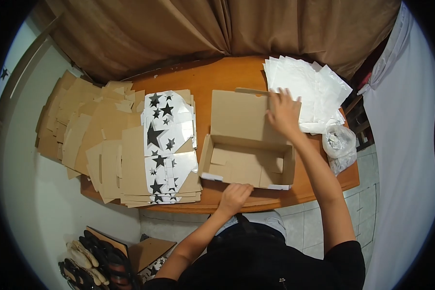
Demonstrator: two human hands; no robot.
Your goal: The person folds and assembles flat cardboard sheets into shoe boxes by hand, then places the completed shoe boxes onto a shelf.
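In the head view we look down on a smooth orange-brown wooden table (205, 77) with a curved near edge. Near its middle sits our open cardboard box (246, 162), a rectangular tray of plain brown board with straight walls, white patches on its near corners and a flat lid (239, 113) raised on the far side. Our right hand (282, 112) is at the right end of the lid, fingers spread over its edge. Our left hand (237, 197) is at the near wall of the box, fingers curled close together; we cannot tell whether they pinch the board.

Just left of the box lies a stack of flat cardboard pieces (133, 164), partly covered by glossy white sheets (179, 130) printed with black stars. Farther left, more brown cardboard blanks (77, 121) overlap in an uneven, angular spread. On the far right, thin white sheets (304, 89) fan out with pointed corners, and a crinkled, translucent plastic bag (340, 145) bulges just nearer than them. Beyond the table hangs a brown curtain (179, 34) in soft folds; at the right hangs smooth white cloth (401, 121). Shoes (99, 261) are gathered at the near left, below the table, beside pale floor tiles.
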